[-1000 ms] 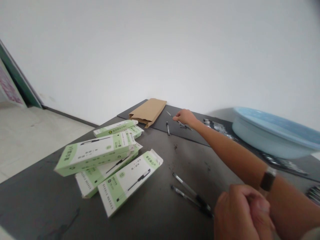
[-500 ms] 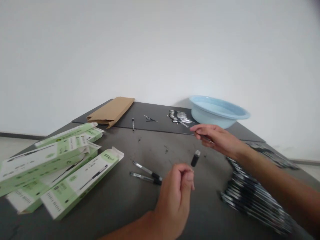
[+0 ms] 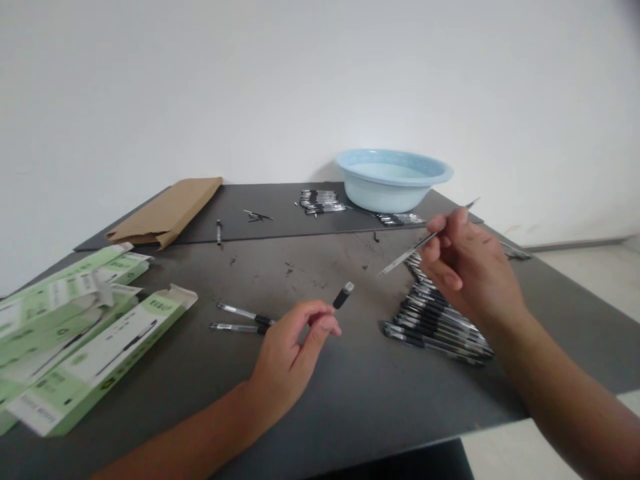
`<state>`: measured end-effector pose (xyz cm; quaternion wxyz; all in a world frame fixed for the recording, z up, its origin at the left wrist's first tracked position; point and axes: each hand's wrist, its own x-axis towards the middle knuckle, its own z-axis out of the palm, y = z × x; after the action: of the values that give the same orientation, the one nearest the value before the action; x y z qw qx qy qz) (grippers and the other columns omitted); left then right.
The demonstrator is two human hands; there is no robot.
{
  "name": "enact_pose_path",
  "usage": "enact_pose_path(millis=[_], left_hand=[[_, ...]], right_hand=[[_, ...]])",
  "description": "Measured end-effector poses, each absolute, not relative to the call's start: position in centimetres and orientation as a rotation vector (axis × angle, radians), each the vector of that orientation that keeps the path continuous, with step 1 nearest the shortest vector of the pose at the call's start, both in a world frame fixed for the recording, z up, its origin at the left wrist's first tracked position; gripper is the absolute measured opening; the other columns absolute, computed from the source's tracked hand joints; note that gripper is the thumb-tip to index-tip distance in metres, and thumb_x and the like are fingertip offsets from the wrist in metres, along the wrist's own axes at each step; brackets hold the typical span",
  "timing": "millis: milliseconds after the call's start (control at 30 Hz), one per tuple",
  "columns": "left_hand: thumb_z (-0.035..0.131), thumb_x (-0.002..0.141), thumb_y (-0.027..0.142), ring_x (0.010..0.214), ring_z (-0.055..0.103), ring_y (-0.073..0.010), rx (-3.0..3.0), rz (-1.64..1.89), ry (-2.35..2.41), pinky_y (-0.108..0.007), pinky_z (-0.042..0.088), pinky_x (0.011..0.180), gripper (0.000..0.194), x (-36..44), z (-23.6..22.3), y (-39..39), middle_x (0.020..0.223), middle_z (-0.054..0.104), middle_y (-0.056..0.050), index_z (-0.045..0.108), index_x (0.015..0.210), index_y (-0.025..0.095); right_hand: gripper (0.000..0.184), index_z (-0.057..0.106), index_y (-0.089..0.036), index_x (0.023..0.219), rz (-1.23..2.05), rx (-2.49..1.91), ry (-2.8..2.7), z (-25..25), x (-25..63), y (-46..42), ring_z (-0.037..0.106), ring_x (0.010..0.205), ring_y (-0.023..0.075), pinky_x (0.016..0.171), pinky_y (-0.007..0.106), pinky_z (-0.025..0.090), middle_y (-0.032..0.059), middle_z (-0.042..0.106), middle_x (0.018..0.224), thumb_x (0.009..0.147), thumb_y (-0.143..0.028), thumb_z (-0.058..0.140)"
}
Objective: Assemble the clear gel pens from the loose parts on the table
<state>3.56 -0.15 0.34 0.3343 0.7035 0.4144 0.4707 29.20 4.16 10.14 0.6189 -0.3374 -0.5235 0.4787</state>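
My left hand (image 3: 297, 343) is closed on a pen barrel (image 3: 343, 295), above the near part of the table. Only its black, grip-like section with a pale end sticks out past the fingertips; the remainder is hidden by the hand. My right hand (image 3: 467, 263) pinches a thin pen refill (image 3: 407, 257), held slanting, its dark pointed end up to the right and its pale end down to the left. Beneath that hand lies a large heap of pens (image 3: 440, 320). Two clear pens with black grips (image 3: 240, 310) rest just left of my left hand.
Green-and-white pen boxes (image 3: 125, 353) are piled at the left. Behind them lies a brown paper bag (image 3: 165, 207). A light blue basin (image 3: 390, 190) stands at the back, near pen bundles (image 3: 320, 201). Thin dark pieces (image 3: 257, 215) and a short pen part (image 3: 219, 232) lie farther back.
My right hand has moved from over the table's far part to above the pen heap, turning the refill the other way. The view has swung right; my left hand still holds the barrel.
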Motion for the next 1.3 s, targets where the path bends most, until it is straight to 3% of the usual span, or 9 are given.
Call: enact_pose_path(millis=[100, 267, 533, 1033, 1200, 1300], left_hand=[[0.059, 0.107, 0.024, 0.091, 0.078, -0.0172, 1.925, 1.177, 1.116, -0.029, 0.056, 0.087, 0.014, 3.7, 0.9, -0.5, 0.093, 0.082, 0.002, 0.073, 0.102, 0.025], [0.062, 0.103, 0.021, 0.089, 0.08, -0.018, 2.033, 1.161, 1.111, -0.029, 0.059, 0.085, 0.014, 3.9, 1.4, -0.8, 0.093, 0.084, 0.002, 0.074, 0.098, 0.025], [0.065, 0.101, 0.015, 0.088, 0.081, -0.0141, 2.025, 1.161, 1.087, -0.023, 0.059, 0.085, 0.013, 4.0, 1.3, -0.9, 0.091, 0.084, 0.006, 0.072, 0.102, 0.026], [0.066, 0.101, 0.017, 0.082, 0.081, -0.0139, 2.049, 1.145, 1.111, -0.023, 0.058, 0.081, 0.012, 4.1, 1.5, -0.9, 0.087, 0.084, 0.007, 0.073, 0.099, 0.027], [0.068, 0.1, 0.018, 0.078, 0.081, -0.014, 2.059, 1.116, 1.126, -0.024, 0.058, 0.078, 0.01, 4.1, 1.4, -1.0, 0.085, 0.084, 0.007, 0.073, 0.1, 0.027], [0.068, 0.1, 0.018, 0.079, 0.082, -0.0131, 2.044, 1.119, 1.123, -0.022, 0.058, 0.077, 0.011, 4.2, 1.3, -1.0, 0.085, 0.085, 0.008, 0.072, 0.102, 0.028]], right_hand=[[0.032, 0.077, -0.027, 0.086, 1.048, -0.734, -1.27, 10.5, 28.7, 2.7, 0.039, 0.034, 0.0069, 0.031, 0.026, 0.016, -0.0006, 0.075, 0.068, 0.1, -0.054, 0.069], [0.029, 0.078, -0.027, 0.089, 1.008, -0.736, -1.379, 9.9, 28.1, 1.3, 0.049, 0.035, 0.0083, 0.029, 0.025, 0.025, 0.0007, 0.078, 0.073, 0.105, -0.047, 0.064], [0.031, 0.077, -0.026, 0.086, 0.966, -0.751, -1.346, 9.9, 28.4, 1.6, 0.047, 0.035, 0.0077, 0.028, 0.026, 0.024, -0.0001, 0.074, 0.068, 0.105, -0.047, 0.064], [0.034, 0.078, -0.026, 0.086, 0.918, -0.829, -1.402, 9.9, 28.6, 2.0, 0.044, 0.035, 0.0068, 0.03, 0.025, 0.024, -0.0009, 0.071, 0.066, 0.105, -0.049, 0.064], [0.033, 0.081, -0.026, 0.09, 0.894, -0.931, -1.554, 9.6, 28.6, 1.9, 0.047, 0.039, 0.0071, 0.035, 0.022, 0.031, -0.0019, 0.073, 0.067, 0.106, -0.048, 0.062], [0.039, 0.081, -0.024, 0.077, 0.963, -0.939, -1.734, 9.0, 28.2, 1.8, 0.053, 0.044, 0.0075, 0.04, 0.022, 0.036, 0.0007, 0.077, 0.072, 0.105, -0.045, 0.065]])
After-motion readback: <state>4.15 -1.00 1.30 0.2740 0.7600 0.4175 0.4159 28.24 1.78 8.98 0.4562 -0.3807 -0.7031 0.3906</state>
